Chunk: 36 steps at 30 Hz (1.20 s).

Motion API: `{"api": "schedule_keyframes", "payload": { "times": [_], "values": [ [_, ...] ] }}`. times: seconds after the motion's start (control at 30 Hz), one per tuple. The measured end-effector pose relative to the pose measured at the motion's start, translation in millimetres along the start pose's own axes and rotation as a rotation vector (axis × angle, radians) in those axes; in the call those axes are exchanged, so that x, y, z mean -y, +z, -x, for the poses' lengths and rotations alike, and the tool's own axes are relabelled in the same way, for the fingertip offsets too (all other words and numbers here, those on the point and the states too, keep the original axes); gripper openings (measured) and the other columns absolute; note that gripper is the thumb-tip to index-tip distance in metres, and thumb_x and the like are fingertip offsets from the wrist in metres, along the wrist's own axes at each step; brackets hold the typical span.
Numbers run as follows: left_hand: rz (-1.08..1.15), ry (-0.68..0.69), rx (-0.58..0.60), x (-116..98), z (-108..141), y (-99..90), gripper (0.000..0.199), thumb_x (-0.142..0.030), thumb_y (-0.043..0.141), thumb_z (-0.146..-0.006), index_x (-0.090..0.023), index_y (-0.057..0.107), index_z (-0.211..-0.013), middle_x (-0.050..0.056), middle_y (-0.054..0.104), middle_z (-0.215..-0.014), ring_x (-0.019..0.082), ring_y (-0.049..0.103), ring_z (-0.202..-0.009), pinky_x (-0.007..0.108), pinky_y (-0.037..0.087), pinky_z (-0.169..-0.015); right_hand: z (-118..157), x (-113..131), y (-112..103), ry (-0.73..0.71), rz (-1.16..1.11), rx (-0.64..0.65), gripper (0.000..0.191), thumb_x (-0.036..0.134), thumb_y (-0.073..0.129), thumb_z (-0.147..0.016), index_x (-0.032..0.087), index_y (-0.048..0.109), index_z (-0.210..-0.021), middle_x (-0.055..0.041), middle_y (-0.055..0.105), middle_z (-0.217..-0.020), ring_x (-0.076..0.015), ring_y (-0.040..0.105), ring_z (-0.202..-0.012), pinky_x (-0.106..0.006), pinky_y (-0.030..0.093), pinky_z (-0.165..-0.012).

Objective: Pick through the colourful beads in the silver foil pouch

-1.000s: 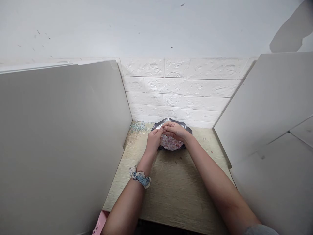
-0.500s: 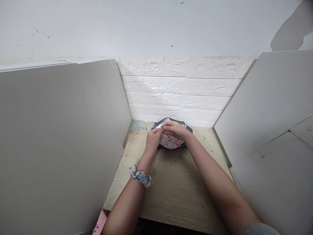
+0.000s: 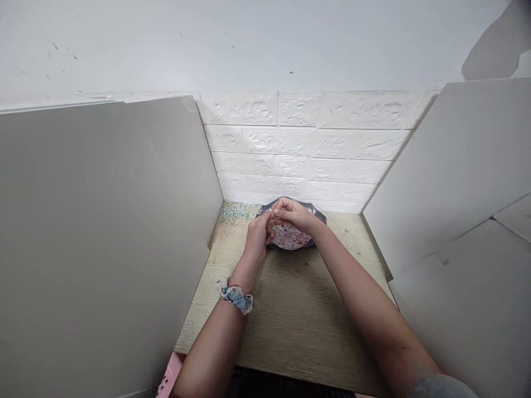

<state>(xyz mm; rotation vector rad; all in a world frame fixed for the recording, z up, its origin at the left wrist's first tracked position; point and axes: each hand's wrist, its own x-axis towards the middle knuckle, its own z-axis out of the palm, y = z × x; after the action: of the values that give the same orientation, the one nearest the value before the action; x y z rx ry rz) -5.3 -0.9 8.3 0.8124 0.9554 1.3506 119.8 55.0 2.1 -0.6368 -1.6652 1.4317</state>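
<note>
A dark, shiny bag (image 3: 317, 215) lies open near the wall, with many small pink, red and clear beads (image 3: 290, 237) inside. Over the bag's left part, my left hand (image 3: 260, 229) and my right hand (image 3: 295, 215) meet at the fingertips. Both are closed in a pinch. Something tiny and pale shows between the fingers, too small to name. A blue and white scrunchie (image 3: 235, 297) circles my left wrist.
Loose pale blue and clear beads (image 3: 236, 211) are scattered in the back left corner of the wooden tabletop (image 3: 298, 326). Grey panels (image 3: 103, 237) rise on both sides, and a white brick-pattern wall (image 3: 290, 138) stands behind. A pink container (image 3: 169, 376) shows at lower left.
My fingers have shifted slightly at the meeting point, and the lower fingers of my left hand now show curled over the beads. The view has tilted a little; the bag stays in place.
</note>
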Motion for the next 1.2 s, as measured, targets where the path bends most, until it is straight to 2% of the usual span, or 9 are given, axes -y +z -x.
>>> {"api": "schedule_keyframes", "payload": {
  "times": [0.23, 0.4, 0.53, 0.6, 0.67, 0.73, 0.8, 1.07, 1.2],
  "values": [
    [0.084, -0.049, 0.02, -1, -2, -1.4, 0.025, -0.035, 0.061, -0.07, -0.014, 0.06, -0.084, 0.003, 0.062, -0.068, 0.003, 0.04, -0.035, 0.016, 0.014, -0.033, -2, 8, 7, 0.028, 0.062, -0.013, 0.024, 0.038, 0.061, -0.075, 0.016, 0.054, -0.079, -0.0016, 0.055, -0.075, -0.0124, 0.054, -0.072, -0.028, 0.046, -0.072],
    [0.121, -0.039, 0.038, 1, -3, -2.3, 0.02, -0.03, 0.063, -0.067, -0.013, 0.059, -0.077, 0.0, 0.058, -0.065, 0.002, 0.038, -0.036, 0.016, 0.015, -0.032, -4, 6, 4, 0.001, 0.148, -0.028, 0.024, 0.039, 0.06, -0.076, 0.016, 0.056, -0.08, -0.0006, 0.054, -0.07, -0.0115, 0.052, -0.067, -0.026, 0.043, -0.066],
    [0.106, -0.025, 0.038, 2, -3, -2.2, 0.017, -0.027, 0.062, -0.067, -0.012, 0.056, -0.071, -0.002, 0.053, -0.061, 0.001, 0.034, -0.036, 0.016, 0.014, -0.031, -5, 2, -1, 0.093, 0.178, -0.101, 0.025, 0.04, 0.052, -0.08, 0.016, 0.054, -0.081, -0.0019, 0.056, -0.074, -0.0117, 0.055, -0.068, -0.025, 0.044, -0.066],
    [0.099, -0.029, 0.042, 1, -2, -2.3, 0.017, -0.028, 0.062, -0.067, -0.012, 0.055, -0.07, -0.002, 0.051, -0.06, 0.001, 0.033, -0.035, 0.016, 0.013, -0.031, -4, 0, -5, 0.169, 0.372, -0.15, 0.024, 0.039, 0.047, -0.083, 0.016, 0.054, -0.081, -0.0022, 0.057, -0.075, -0.0112, 0.053, -0.064, -0.024, 0.042, -0.061],
    [0.104, -0.033, 0.053, 1, -1, -2.7, 0.018, -0.028, 0.063, -0.067, -0.012, 0.055, -0.071, -0.004, 0.047, -0.057, 0.001, 0.031, -0.035, 0.016, 0.013, -0.031, -1, -3, -10, 0.259, 0.713, -0.164, 0.02, 0.033, 0.047, -0.082, 0.016, 0.057, -0.078, -0.002, 0.058, -0.073, -0.0114, 0.051, -0.062, -0.023, 0.038, -0.057],
    [0.116, -0.032, 0.067, 1, 0, -3.4, 0.02, -0.029, 0.065, -0.067, -0.013, 0.054, -0.071, -0.007, 0.041, -0.053, 0.001, 0.03, -0.035, 0.015, 0.014, -0.032, 2, -6, -15, 0.382, 1.046, -0.102, 0.013, 0.023, 0.05, -0.079, 0.016, 0.061, -0.077, -0.0023, 0.061, -0.073, -0.0123, 0.052, -0.065, -0.022, 0.037, -0.058],
    [0.128, -0.022, 0.064, 1, 0, -4.0, 0.021, -0.029, 0.066, -0.067, -0.013, 0.054, -0.072, -0.008, 0.035, -0.051, 0.001, 0.027, -0.035, 0.015, 0.013, -0.032, 5, -8, -18, 0.498, 1.227, -0.008, 0.014, 0.013, 0.051, -0.075, 0.016, 0.065, -0.079, -0.0029, 0.063, -0.077, -0.0131, 0.054, -0.069, -0.021, 0.036, -0.059],
    [0.194, 0.061, -0.075, 0, -2, -6.6, 0.015, -0.026, 0.062, -0.071, -0.014, 0.053, -0.073, -0.011, 0.023, -0.047, 0.001, 0.019, -0.035, 0.015, 0.012, -0.034, 6, -4, -8, 0.618, 1.33, 0.121, 0.026, 0.005, 0.048, -0.074, 0.011, 0.069, -0.088, -0.0122, 0.067, -0.087, -0.02, 0.059, -0.074, -0.025, 0.039, -0.059],
    [0.219, 0.086, -0.118, -1, -2, -8.1, 0.012, -0.025, 0.057, -0.074, -0.014, 0.052, -0.075, -0.011, 0.023, -0.047, 0.002, 0.018, -0.036, 0.015, 0.012, -0.034, 3, -5, -1, 0.554, 1.368, 0.124, 0.028, 0.005, 0.045, -0.075, 0.009, 0.068, -0.092, -0.015, 0.066, -0.092, -0.0232, 0.059, -0.082, -0.027, 0.04, -0.064]
  ]
}}
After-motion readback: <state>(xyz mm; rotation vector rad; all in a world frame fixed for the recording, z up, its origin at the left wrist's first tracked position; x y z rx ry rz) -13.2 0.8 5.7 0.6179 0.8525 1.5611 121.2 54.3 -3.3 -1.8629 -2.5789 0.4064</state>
